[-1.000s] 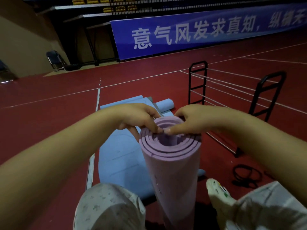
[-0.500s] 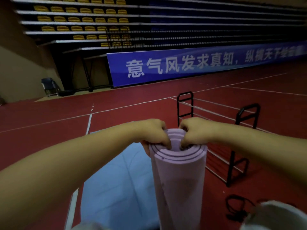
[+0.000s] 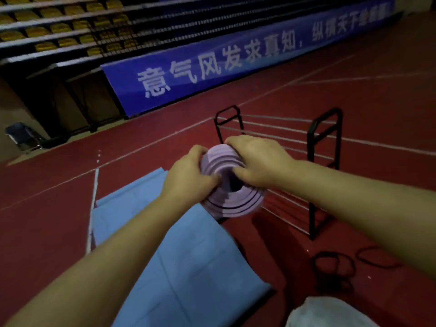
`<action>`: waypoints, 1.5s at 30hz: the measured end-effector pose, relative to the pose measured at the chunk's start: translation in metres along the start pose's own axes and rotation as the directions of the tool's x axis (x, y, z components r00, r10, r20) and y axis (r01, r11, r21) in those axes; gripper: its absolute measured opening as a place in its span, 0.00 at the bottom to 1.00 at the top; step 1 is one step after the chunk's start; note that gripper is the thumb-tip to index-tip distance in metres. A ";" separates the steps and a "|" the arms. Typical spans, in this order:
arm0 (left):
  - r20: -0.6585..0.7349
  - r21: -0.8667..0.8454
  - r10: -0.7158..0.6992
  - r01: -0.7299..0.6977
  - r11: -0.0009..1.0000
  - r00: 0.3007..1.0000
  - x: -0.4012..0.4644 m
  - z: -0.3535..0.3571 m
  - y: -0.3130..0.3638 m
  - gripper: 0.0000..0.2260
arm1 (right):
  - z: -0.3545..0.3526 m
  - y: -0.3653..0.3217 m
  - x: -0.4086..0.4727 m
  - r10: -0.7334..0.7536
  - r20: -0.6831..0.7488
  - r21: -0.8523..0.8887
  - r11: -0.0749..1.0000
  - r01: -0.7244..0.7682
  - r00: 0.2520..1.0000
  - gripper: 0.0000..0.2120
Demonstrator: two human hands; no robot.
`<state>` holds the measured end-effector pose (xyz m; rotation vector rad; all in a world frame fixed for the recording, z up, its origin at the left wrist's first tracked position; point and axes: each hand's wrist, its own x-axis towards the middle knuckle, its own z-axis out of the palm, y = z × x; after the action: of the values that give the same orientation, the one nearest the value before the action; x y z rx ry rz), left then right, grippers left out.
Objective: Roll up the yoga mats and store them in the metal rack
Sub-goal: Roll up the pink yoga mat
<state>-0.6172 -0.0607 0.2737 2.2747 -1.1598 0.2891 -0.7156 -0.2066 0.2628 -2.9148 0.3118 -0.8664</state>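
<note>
Plainly, purple mat: the rolled purple yoga mat (image 3: 232, 199) stands on end in front of the person, its spiral end facing the camera, so the loose coils can be worked from the top.
Left hand: the left hand (image 3: 188, 175) grips the roll's left rim, fingers curled over the outer layers and the thumb side pressed toward the hollow core, probably to brace the roll against turning.
Right hand: the right hand (image 3: 256, 161) clamps the far and right rim, fingers hooked into the inner coils; the likely reason is to twist the core tighter so the roll slims down.
Blue mats: flat blue yoga mats (image 3: 179, 260) lie spread on the red floor (image 3: 47, 232) beneath the arms, unrolled, waiting their turn.
Metal rack: the black metal rack (image 3: 316, 171) stands just behind and to the right of the roll, its rails bare where visible, close enough for an easy transfer.
Black straps: looped black straps (image 3: 335, 265) lie on the floor near the rack's foot, perhaps meant for binding a roll.
Stage: tightening, with storage not yet begun.
</note>
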 end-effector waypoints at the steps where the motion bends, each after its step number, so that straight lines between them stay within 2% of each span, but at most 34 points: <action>1: -0.030 -0.024 0.021 -0.021 0.999 0.999 0.001 0.027 -0.008 0.21 | 0.025 0.015 -0.007 0.013 -0.024 0.076 0.997 -0.011 1.000 0.26; 3: -0.038 -0.045 0.024 -0.026 0.999 0.999 -0.003 0.088 -0.024 0.21 | 0.083 0.047 -0.025 0.058 -0.038 0.237 0.970 -0.047 0.998 0.24; 5: 0.033 0.000 0.020 -0.020 1.000 0.999 -0.015 0.155 -0.044 0.22 | 0.145 0.076 -0.058 0.148 0.061 0.385 0.909 -0.160 0.987 0.20; 6: 0.084 0.023 0.041 -0.043 0.999 0.996 -0.024 0.185 -0.054 0.22 | 0.173 0.089 -0.078 0.213 0.147 0.483 0.837 -0.257 0.966 0.18; 7: 0.139 0.048 0.086 -0.094 0.994 0.986 -0.035 0.212 -0.064 0.21 | 0.198 0.102 -0.102 0.266 0.247 0.595 0.717 -0.362 0.932 0.16; 9: 0.260 0.127 0.206 -0.245 0.961 0.943 -0.063 0.255 -0.081 0.20 | 0.237 0.129 -0.157 0.333 0.530 0.696 0.355 -0.625 0.780 0.12; 10: 0.309 0.169 0.247 -0.308 0.936 0.919 -0.079 0.272 -0.087 0.20 | 0.256 0.144 -0.188 0.377 0.645 0.645 0.197 -0.738 0.664 0.10; 11: 0.339 0.189 0.271 -0.348 0.918 0.901 -0.093 0.285 -0.093 0.20 | 0.275 0.161 -0.219 0.478 0.696 0.563 0.099 -0.820 0.536 0.10; 12: 0.360 0.183 0.280 -0.361 0.914 0.890 -0.105 0.296 -0.098 0.22 | 0.294 0.178 -0.247 0.626 0.678 0.438 0.079 -0.896 0.387 0.12; 13: 0.371 0.167 0.276 -0.357 0.919 0.886 -0.112 0.304 -0.100 0.24 | 0.312 0.194 -0.273 0.746 0.605 0.280 0.126 -0.952 0.277 0.14; 14: 0.369 0.163 0.278 -0.356 0.920 0.887 -0.116 0.311 -0.101 0.24 | 0.327 0.206 -0.292 0.807 0.550 0.110 0.184 -0.977 0.214 0.17; 16: 0.362 0.176 0.292 -0.372 0.911 0.885 -0.116 0.319 -0.099 0.23 | 0.352 0.218 -0.310 0.788 0.595 -0.110 0.270 -0.956 0.154 0.25; 18: 0.376 0.184 0.303 -0.391 0.902 0.876 -0.110 0.322 -0.094 0.24 | 0.377 0.221 -0.319 0.711 0.686 -0.190 0.379 -0.905 0.154 0.26; 21: 0.395 0.183 0.316 -0.411 0.893 0.862 -0.107 0.320 -0.089 0.26 | 0.402 0.216 -0.335 0.681 0.705 -0.311 0.548 -0.776 0.198 0.19; 24: 0.390 0.189 0.310 -0.405 0.895 0.867 -0.103 0.315 -0.090 0.24 | 0.408 0.207 -0.341 0.697 0.666 -0.211 0.519 -0.828 0.267 0.15; 27: 0.354 0.182 0.319 -0.399 0.899 0.879 -0.100 0.307 -0.091 0.22 | 0.383 0.202 -0.320 0.751 0.599 -0.144 0.444 -0.884 0.279 0.14; 29: 0.327 0.149 0.335 -0.398 0.905 0.884 -0.093 0.297 -0.088 0.22 | 0.353 0.197 -0.300 0.781 0.546 -0.136 0.441 -0.887 0.304 0.14; 30: 0.304 0.128 0.341 -0.393 0.911 0.889 -0.086 0.290 -0.085 0.22 | 0.334 0.194 -0.288 0.786 0.514 -0.109 0.456 -0.883 0.343 0.14; 33: 0.264 0.084 0.316 -0.349 0.934 0.911 -0.064 0.255 -0.063 0.23 | 0.268 0.181 -0.247 0.779 0.456 0.062 0.455 -0.888 0.431 0.15; 35: 0.236 0.066 0.298 -0.321 0.945 0.925 -0.049 0.219 -0.041 0.25 | 0.213 0.167 -0.209 0.763 0.452 0.261 0.382 -0.887 0.462 0.12; 37: 0.204 0.015 0.236 -0.244 0.970 0.950 -0.039 0.192 -0.025 0.27 | 0.164 0.152 -0.177 0.741 0.468 0.478 0.246 -0.843 0.482 0.13; 38: 0.178 -0.018 0.205 -0.205 0.979 0.962 -0.036 0.173 -0.019 0.28 | 0.138 0.140 -0.161 0.720 0.474 0.596 0.161 -0.787 0.507 0.14; 40: 0.145 -0.074 0.163 -0.153 0.985 0.976 -0.035 0.138 -0.010 0.28 | 0.089 0.120 -0.134 0.669 0.518 0.776 -0.103 -0.623 0.534 0.19; 41: 0.136 -0.100 0.153 -0.140 0.985 0.979 -0.035 0.121 -0.007 0.27 | 0.068 0.111 -0.122 0.642 0.545 0.809 -0.235 -0.539 0.538 0.20; 42: 0.127 -0.122 0.145 -0.130 0.984 0.981 -0.035 0.106 -0.004 0.24 | 0.049 0.102 -0.111 0.619 0.566 0.815 -0.323 -0.481 0.545 0.19; 43: 0.128 -0.143 0.143 -0.124 0.982 0.981 -0.034 0.092 -0.001 0.20 | 0.031 0.094 -0.102 0.590 0.575 0.816 -0.364 -0.449 0.567 0.18; 45: 0.170 -0.175 0.145 -0.115 0.978 0.975 -0.032 0.069 0.002 0.15 | 0.006 0.078 -0.088 0.498 0.571 0.820 -0.369 -0.437 0.652 0.15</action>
<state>-0.6427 -0.0794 0.2042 2.1180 -1.3765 0.0326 -0.7977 -0.2636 0.2002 -0.9701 0.5373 -0.4994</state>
